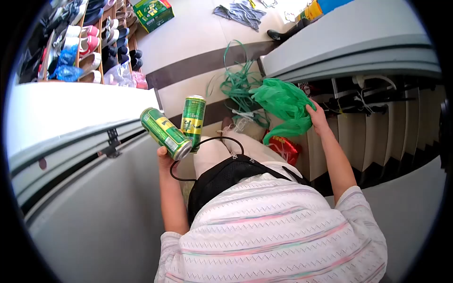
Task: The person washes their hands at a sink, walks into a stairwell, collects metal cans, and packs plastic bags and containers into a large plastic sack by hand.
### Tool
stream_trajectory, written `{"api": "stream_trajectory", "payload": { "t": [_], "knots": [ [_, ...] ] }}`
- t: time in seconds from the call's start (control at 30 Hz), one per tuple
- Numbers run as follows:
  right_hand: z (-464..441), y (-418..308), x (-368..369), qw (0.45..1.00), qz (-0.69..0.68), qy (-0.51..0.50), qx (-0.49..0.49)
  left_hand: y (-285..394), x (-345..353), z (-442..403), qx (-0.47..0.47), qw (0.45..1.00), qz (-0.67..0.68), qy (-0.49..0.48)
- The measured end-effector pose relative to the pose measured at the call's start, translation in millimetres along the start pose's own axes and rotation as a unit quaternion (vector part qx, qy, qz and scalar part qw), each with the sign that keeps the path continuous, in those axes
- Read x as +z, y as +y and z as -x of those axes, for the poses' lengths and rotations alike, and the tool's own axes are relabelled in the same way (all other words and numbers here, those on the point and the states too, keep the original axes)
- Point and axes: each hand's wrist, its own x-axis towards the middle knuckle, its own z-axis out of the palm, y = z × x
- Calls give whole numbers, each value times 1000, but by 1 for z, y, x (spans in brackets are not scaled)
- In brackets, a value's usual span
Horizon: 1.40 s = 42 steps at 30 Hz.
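Note:
Two green and yellow drink cans are in my left hand (pixel 166 156): a tilted can (pixel 166 133) lies in front, and a second can (pixel 193 118) stands nearly upright beside it. The cans hide most of that hand's fingers. At the right, my right hand (pixel 319 118) grips the edge of a crumpled green plastic bag (pixel 285 106), which hangs out to the left of the fingers. Whether anything is inside the bag I cannot tell. A tangle of green strapping (pixel 238 85) lies on the floor beyond the bag.
Shoe shelves (pixel 100 52) full of shoes stand at the upper left. A green box (pixel 153 15) and a grey cloth (pixel 241 15) are on the tiled floor ahead. Steps (pixel 377 141) descend at the right. A red bag (pixel 286 150) lies by my legs. White door frames flank both sides.

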Motion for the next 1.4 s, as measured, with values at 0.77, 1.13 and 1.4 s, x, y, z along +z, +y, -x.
{"api": "stream_trajectory", "payload": {
  "t": [0.77, 1.13, 1.4],
  "knots": [
    [-261, -274, 252, 949, -157, -251, 113, 225, 114, -428, -228, 945, -206, -114],
    [-323, -372, 309, 926, -333, -174, -26, 260, 181, -524, -203, 907, -240, -280],
    [-432, -394, 233, 905, -414, -74, 64, 249, 205, -623, -172, 939, -265, -137]
  ]
}}
